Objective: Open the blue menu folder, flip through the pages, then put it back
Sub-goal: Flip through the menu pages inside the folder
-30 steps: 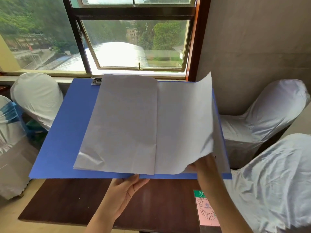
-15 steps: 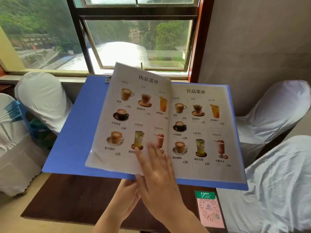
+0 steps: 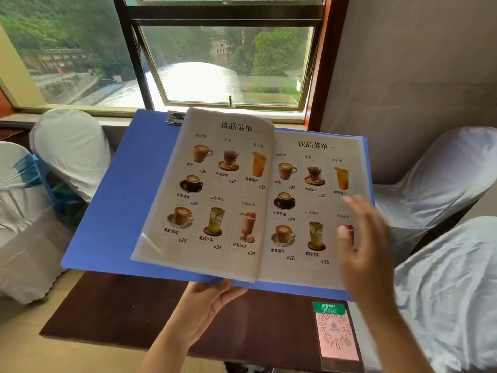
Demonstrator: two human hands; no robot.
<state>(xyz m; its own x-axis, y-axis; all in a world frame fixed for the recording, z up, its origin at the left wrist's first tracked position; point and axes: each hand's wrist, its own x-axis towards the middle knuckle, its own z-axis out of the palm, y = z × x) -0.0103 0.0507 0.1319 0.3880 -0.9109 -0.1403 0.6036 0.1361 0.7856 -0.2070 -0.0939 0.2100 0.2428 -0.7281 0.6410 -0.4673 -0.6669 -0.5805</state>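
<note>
daylight pours in from the window (image 3: 226, 63), blown out white in the middle pane. menu pages (image 3: 228, 189) are evenly lit and sharp, right hand (image 3: 361, 238) is motion blurred, wide-angle bend at the edges, soft shadow on the worktop (image 3: 121, 305).

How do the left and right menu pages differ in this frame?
The left page arches up near the spine and lies fully in view; the right page lies flat against the blue folder, its lower right corner hidden behind the blurred right hand. The left hand holds the folder from below, under the left page's side of the spine. Both show the same drinks layout.
</note>
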